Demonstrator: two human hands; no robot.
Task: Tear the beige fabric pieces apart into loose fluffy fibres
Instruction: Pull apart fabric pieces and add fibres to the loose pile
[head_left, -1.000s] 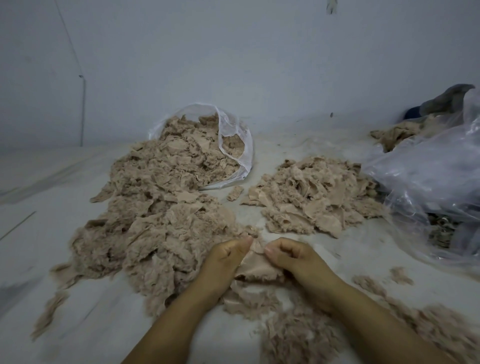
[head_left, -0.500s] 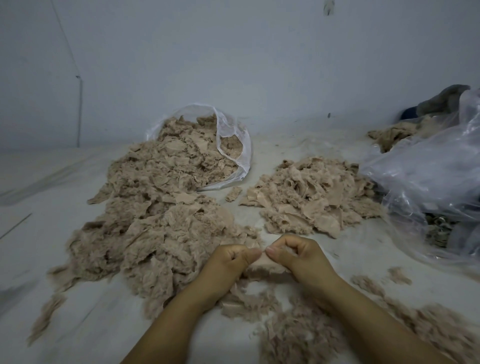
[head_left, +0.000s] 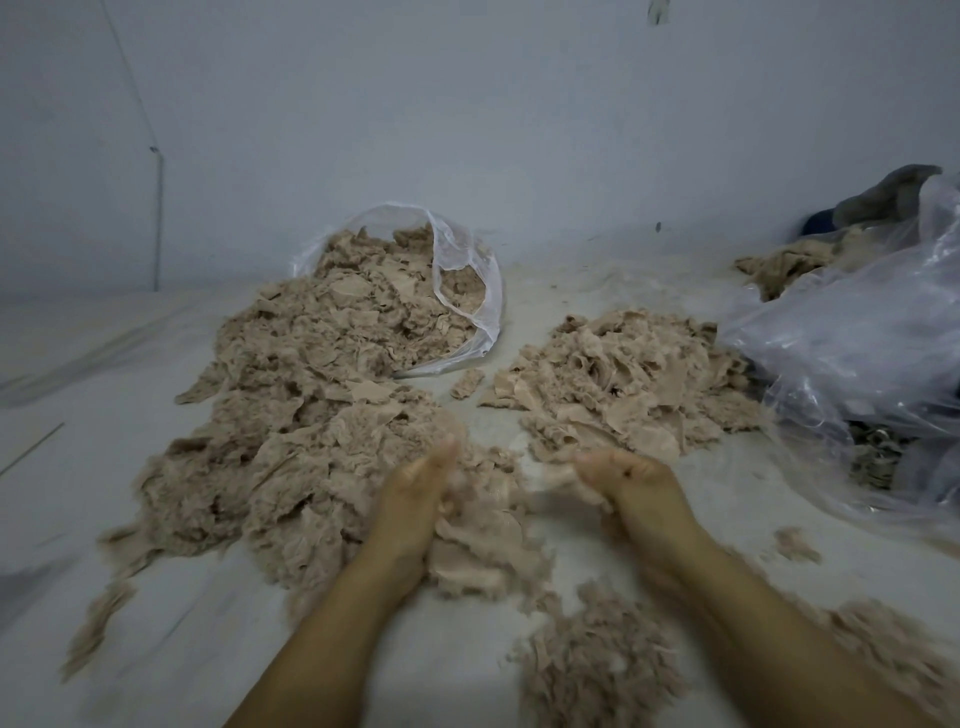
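A large heap of beige fabric pieces (head_left: 311, 415) spills from a clear plastic bag (head_left: 467, 291) at the back centre-left. A second, smaller heap (head_left: 623, 384) lies to the right of it. My left hand (head_left: 421, 493) and my right hand (head_left: 628, 488) are apart above the near edge of the big heap, both blurred. A stretched, thin beige piece (head_left: 545, 480) spans between them; my right hand grips one end, my left hand holds the other. Loose fluffy fibres (head_left: 597, 660) lie between my forearms.
A big crumpled clear plastic bag (head_left: 857, 332) lies at the right, with dark cloth (head_left: 883, 197) and more beige fabric (head_left: 789, 260) behind it. More fibres (head_left: 893, 649) are scattered near my right forearm. A pale wall rises behind the white floor (head_left: 104, 364).
My hands, which pinched one beige piece close together, have pulled apart sideways, the left going left and the right going right, stretching the piece between them.
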